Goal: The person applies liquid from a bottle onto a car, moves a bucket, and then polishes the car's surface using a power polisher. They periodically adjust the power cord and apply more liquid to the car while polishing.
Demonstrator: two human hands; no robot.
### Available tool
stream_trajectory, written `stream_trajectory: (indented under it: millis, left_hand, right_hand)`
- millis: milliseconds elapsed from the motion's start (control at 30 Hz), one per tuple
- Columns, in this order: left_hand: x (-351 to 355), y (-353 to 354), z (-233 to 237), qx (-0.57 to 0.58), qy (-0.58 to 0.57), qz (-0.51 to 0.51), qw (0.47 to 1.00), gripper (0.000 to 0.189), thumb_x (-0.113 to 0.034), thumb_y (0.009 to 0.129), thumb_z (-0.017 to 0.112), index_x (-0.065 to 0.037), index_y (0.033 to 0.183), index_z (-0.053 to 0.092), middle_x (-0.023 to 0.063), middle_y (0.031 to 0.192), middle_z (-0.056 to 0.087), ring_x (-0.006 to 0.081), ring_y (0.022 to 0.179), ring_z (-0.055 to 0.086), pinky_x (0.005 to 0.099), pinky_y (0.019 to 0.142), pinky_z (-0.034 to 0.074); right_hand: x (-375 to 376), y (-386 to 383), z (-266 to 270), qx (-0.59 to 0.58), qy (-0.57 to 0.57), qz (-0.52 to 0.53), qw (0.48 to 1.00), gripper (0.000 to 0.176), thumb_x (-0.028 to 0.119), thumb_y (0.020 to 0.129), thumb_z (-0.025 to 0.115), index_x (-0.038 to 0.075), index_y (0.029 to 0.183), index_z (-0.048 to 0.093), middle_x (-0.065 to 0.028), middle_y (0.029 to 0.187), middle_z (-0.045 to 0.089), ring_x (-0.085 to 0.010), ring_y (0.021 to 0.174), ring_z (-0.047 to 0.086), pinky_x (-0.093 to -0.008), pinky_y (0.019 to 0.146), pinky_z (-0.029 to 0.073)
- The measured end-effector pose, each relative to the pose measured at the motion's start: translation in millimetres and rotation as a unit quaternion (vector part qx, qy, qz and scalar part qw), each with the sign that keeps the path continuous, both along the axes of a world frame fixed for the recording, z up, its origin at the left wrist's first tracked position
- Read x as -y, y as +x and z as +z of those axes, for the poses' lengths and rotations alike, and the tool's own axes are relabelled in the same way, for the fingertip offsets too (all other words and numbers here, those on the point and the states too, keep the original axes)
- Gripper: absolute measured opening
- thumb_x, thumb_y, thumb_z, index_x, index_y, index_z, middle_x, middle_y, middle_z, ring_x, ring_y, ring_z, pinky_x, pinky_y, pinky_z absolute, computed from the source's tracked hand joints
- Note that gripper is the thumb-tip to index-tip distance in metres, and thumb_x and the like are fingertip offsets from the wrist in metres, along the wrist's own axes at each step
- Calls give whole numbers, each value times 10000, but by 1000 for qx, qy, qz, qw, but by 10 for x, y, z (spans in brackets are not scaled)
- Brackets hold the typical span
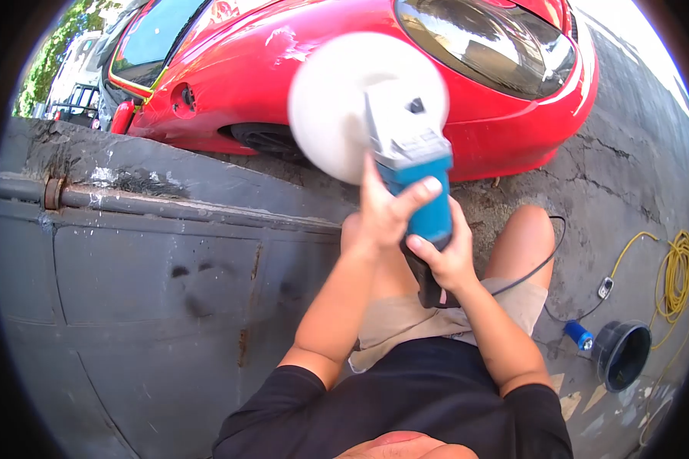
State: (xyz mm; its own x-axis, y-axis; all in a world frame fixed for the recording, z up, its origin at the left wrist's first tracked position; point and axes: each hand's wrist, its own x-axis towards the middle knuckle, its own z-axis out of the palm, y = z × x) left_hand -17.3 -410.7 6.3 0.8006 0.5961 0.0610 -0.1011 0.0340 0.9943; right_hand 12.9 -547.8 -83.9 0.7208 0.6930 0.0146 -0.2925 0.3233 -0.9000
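Note:
Both of my hands are wrapped round a teal and black electric polisher with a silver head. My left hand grips it just behind the metal head, thumb across the teal body. Farther back, my right hand closes round the body near the black handle. A large round white pad at the front end is smeared by motion. The pad overlaps the side of the red car, below and left of its headlight. From the handle a black cord runs off to the right.
A grey metal gate or wall fills the left side. On the ground at right are a black bucket, a blue can-like object and a coiled yellow extension cord. The car's wheel shows behind the pad.

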Motion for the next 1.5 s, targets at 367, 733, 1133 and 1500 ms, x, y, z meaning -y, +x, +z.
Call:
stream_trajectory:
  millis: [367,733,1133,1500]
  left_hand:
    - [-351,73,215,11,43,-23,999,733,-281,868,878,4,1434,509,149,1217,687,220,1038,709,387,936,603]
    - [542,293,-952,-66,20,-82,994,846,-233,808,977,-6,1413,431,170,1277,685,231,1136,707,401,999,596]
    - [715,216,-1142,-84,38,-44,995,838,-289,829,955,-4,1430,447,160,1247,696,231,1105,713,402,995,594]
    - [986,524,-1429,-134,-8,-111,985,827,-262,828,960,9,1424,456,166,1244,681,226,1077,713,395,944,620]
  right_hand:
    - [-344,123,239,28,25,-11,999,990,390,808,983,-9,1556,472,-144,1323,674,-222,1201,672,-397,1039,559]
    - [456,-65,-1046,-50,-1,-123,991,991,438,777,972,-14,1530,511,-127,1305,690,-219,1183,670,-391,1054,537]
    - [688,-118,-1093,-64,-60,-103,991,1007,442,765,986,-12,1534,520,-157,1320,710,-227,1210,683,-397,1071,543]
    - [971,-95,-1314,-84,-49,-190,977,850,397,829,950,-42,1451,572,-127,1236,726,-193,1115,695,-365,1008,564]
